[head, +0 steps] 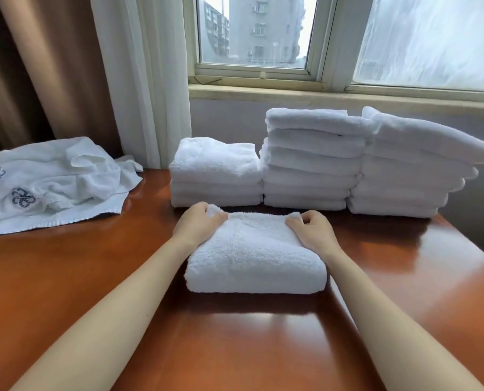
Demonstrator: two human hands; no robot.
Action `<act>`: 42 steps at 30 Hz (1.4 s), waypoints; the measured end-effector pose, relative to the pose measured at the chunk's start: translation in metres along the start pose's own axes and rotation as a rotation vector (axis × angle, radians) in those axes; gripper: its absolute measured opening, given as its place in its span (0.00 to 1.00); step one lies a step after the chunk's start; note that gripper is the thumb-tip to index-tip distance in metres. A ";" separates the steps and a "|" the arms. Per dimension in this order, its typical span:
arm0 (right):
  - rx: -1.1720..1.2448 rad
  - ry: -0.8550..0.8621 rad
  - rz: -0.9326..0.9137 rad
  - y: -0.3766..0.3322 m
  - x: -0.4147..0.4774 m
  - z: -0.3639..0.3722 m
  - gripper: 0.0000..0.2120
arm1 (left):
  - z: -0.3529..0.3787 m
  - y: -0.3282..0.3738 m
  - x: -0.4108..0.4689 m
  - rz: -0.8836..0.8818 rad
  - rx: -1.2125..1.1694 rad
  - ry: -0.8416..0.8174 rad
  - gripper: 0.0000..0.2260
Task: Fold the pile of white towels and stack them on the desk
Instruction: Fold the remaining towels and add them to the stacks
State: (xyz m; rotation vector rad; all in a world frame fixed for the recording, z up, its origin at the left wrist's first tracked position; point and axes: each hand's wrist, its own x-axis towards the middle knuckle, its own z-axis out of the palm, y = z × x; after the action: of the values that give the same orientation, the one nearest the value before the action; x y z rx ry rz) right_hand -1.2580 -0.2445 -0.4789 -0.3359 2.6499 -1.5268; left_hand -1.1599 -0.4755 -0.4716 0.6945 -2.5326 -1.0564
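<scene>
A folded white towel [255, 255] lies on the brown wooden desk [94, 266] in front of me. My left hand [198, 222] grips its far left corner, and my right hand [310, 231] pinches its far right corner. Behind it stand three stacks of folded white towels: a low left stack [215, 173], a taller middle stack [311, 159] and a tall right stack [410, 170]. At the left of the desk lies a loose pile of unfolded white towels [52, 182] with blue emblems.
Brown and white curtains [139, 80] hang behind the desk on the left. A window and its sill [319, 91] run along the wall behind the stacks. The desk's right edge [477, 261] falls away beside the right stack.
</scene>
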 end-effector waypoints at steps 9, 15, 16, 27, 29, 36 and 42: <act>-0.059 -0.002 0.069 0.000 0.000 -0.003 0.17 | 0.002 0.002 -0.012 -0.035 0.100 0.054 0.18; 0.299 -0.265 0.266 -0.015 -0.027 -0.037 0.17 | -0.025 0.003 -0.022 -0.147 -0.295 -0.175 0.22; 0.321 -0.289 0.275 -0.015 -0.033 -0.042 0.16 | -0.030 0.003 -0.027 -0.169 -0.354 -0.223 0.24; 0.028 -0.162 -0.052 -0.013 -0.095 -0.032 0.27 | -0.023 0.000 -0.094 -0.026 -0.173 -0.086 0.38; -0.050 -0.123 -0.091 -0.012 -0.102 -0.029 0.18 | -0.018 0.000 -0.102 0.005 -0.097 -0.066 0.28; -0.312 -0.124 -0.047 -0.003 -0.112 -0.023 0.12 | -0.014 -0.005 -0.111 0.045 -0.041 -0.090 0.23; -0.250 -0.221 -0.035 -0.004 -0.105 -0.029 0.16 | -0.016 -0.005 -0.108 -0.020 0.017 -0.161 0.24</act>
State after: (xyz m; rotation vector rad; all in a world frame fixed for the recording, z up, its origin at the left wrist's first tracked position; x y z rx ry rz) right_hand -1.1595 -0.1985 -0.4667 -0.5348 2.6677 -1.0929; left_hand -1.0610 -0.4296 -0.4746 0.6650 -2.6781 -1.1408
